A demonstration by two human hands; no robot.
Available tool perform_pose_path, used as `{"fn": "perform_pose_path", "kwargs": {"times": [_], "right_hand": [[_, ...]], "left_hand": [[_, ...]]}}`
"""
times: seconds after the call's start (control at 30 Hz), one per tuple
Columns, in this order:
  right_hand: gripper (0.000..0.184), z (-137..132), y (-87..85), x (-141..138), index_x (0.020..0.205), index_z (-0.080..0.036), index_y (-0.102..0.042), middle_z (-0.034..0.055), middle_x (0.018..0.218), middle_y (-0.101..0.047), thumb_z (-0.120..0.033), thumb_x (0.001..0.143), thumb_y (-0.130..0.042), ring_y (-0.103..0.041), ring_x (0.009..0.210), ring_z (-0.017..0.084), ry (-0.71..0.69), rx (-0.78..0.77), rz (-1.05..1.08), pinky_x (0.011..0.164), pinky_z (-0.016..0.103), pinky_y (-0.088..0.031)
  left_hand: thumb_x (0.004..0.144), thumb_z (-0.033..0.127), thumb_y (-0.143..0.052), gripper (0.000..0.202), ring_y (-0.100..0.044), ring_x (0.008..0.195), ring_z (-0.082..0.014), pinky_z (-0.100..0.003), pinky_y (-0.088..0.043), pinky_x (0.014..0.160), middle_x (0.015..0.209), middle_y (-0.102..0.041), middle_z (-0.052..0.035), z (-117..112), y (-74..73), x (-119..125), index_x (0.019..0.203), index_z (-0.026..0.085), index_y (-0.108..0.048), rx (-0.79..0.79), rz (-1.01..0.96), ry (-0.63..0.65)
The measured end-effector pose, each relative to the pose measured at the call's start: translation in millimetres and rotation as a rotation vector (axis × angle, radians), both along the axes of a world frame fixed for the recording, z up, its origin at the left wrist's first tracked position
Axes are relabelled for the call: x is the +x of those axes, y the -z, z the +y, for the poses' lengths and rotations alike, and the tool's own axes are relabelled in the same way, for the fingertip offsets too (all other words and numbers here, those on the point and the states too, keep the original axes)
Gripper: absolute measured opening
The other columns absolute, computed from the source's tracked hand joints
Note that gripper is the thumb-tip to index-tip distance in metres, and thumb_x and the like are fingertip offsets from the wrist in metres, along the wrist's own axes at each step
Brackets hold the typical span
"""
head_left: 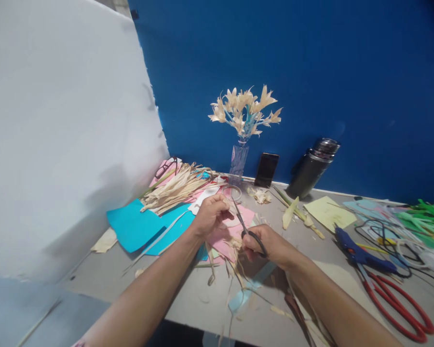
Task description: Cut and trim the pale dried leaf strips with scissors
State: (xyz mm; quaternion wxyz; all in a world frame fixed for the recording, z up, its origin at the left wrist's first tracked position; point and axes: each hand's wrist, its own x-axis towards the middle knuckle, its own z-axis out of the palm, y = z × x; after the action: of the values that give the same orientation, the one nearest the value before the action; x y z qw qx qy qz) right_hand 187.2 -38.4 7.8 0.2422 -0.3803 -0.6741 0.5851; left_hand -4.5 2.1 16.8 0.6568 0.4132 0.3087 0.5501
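My right hand (264, 242) grips a pair of scissors (243, 222) with black handles, its fingers wrapped round the loops. The blades point away from me and up to the left, close to my left hand (213, 214). That hand is closed in a pinch. Something small and pale shows at its fingertips, too small to name. Beneath both hands lie pink paper (222, 243) and scattered dry husk scraps. A roll of tape (235, 193) sits just beyond the blade tips.
Dried husk strips (179, 188) and blue paper (135, 224) lie on the left. Behind stand a bottle with husk flowers (238, 161), a phone (266, 169) and a dark flask (313, 168). On the right are a blue glue gun (359, 253), red-handled scissors (394, 303) and cables.
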Motion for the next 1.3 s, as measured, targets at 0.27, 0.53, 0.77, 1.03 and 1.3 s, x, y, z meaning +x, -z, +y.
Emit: {"fn": "perform_pose_path", "kwargs": {"times": [0.27, 0.53, 0.77, 1.03, 1.3], "right_hand": [[0.055, -1, -1.4, -1, 0.057, -0.015, -0.060, 0.0006, 0.050, -0.058, -0.065, 0.080, -0.061, -0.039, 0.046, 0.009, 0.021, 0.001, -0.015, 0.047, 0.023, -0.024], [0.055, 0, -2.8, 2, 0.046, -0.016, -0.054, -0.0033, 0.042, -0.044, -0.060, 0.078, -0.067, -0.031, 0.044, 0.008, 0.025, -0.042, -0.048, 0.047, 0.024, -0.021], [0.043, 3, -3.1, -8, 0.077, -0.017, -0.061, -0.0022, 0.060, -0.057, -0.055, 0.066, -0.079, -0.043, 0.051, 0.010, 0.421, -0.034, 0.196, 0.048, 0.023, -0.031], [0.041, 8, -3.1, -6, 0.082, -0.017, -0.059, -0.0032, 0.065, -0.056, -0.039, 0.058, -0.084, -0.048, 0.057, 0.012, 0.671, 0.062, 0.300, 0.055, 0.024, -0.039], [0.035, 6, -7.3, -1, 0.080, -0.017, -0.060, -0.0038, 0.066, -0.054, -0.039, 0.062, -0.079, -0.045, 0.058, 0.011, 0.588, 0.108, 0.206, 0.054, 0.024, -0.037]], "left_hand": [[0.062, 0.016, -0.067, 0.012, -0.055, 0.051, -0.0107, -0.026, -0.050, 0.057, 0.058, -0.060, -0.0007, -1, 1.2, 1, 0.061, 0.015, -0.055, -0.034, 0.044, -0.023], [0.062, 0.016, -0.070, 0.015, -0.053, 0.051, -0.0100, -0.026, -0.049, 0.056, 0.056, -0.056, 0.0012, -3, -5.1, -2, 0.060, 0.015, -0.055, -0.045, 0.019, 0.009], [0.064, 0.020, -0.078, 0.024, -0.054, 0.056, -0.0088, -0.020, -0.043, 0.054, 0.062, -0.059, 0.0004, -10, 0.1, 8, 0.070, 0.015, -0.055, -0.229, -0.138, 0.074], [0.064, 0.017, -0.079, 0.024, -0.055, 0.055, -0.0080, -0.018, -0.042, 0.053, 0.065, -0.061, -0.0008, -28, 10.1, 34, 0.072, 0.015, -0.056, -0.281, -0.144, 0.182], [0.067, 0.028, -0.081, 0.026, -0.047, 0.048, -0.0075, -0.021, -0.039, 0.049, 0.055, -0.052, 0.0032, -28, 5.8, 32, 0.069, 0.014, -0.058, -0.114, 0.105, 0.138]]}}
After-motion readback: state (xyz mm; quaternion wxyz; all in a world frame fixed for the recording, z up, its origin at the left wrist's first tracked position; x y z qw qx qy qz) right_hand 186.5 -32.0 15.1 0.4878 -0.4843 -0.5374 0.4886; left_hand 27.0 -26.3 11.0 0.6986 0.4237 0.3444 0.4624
